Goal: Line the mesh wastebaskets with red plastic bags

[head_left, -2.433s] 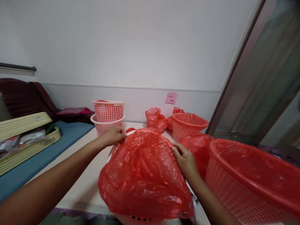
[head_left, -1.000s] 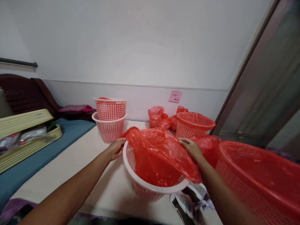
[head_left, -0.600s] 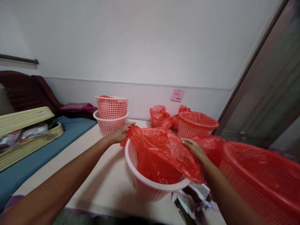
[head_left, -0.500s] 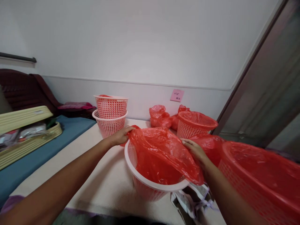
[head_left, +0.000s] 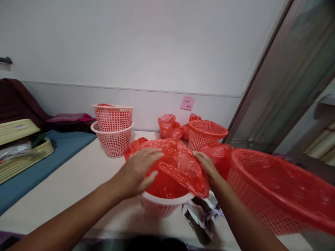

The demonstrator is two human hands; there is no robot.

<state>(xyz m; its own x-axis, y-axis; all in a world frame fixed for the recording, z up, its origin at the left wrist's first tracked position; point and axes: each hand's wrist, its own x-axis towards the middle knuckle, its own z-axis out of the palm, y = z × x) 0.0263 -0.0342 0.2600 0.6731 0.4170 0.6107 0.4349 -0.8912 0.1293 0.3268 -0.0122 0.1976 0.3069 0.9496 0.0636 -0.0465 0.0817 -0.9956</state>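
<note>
A white mesh basket [head_left: 163, 204] stands on the table in front of me with a red plastic bag [head_left: 180, 162] draped in and over it. My left hand [head_left: 138, 170] lies over the basket's left rim with fingers spread, touching the bag. My right hand [head_left: 206, 164] rests on the bag's right edge, fingers curled on the plastic. Part of the basket rim is hidden under my left hand and the bag.
Two stacked pink baskets [head_left: 113, 129] stand at the back left. A bag-lined basket [head_left: 205, 134] and loose red bags [head_left: 169, 126] sit by the wall. A large lined basket [head_left: 274, 191] fills the right. Crumpled packaging [head_left: 200, 216] lies beside the near basket. A blue mattress [head_left: 39, 164] borders the table's left.
My left hand has moved from the bag's far left corner back over the basket's near left rim. The camera view has shifted left. My right hand stays on the bag's right edge.
</note>
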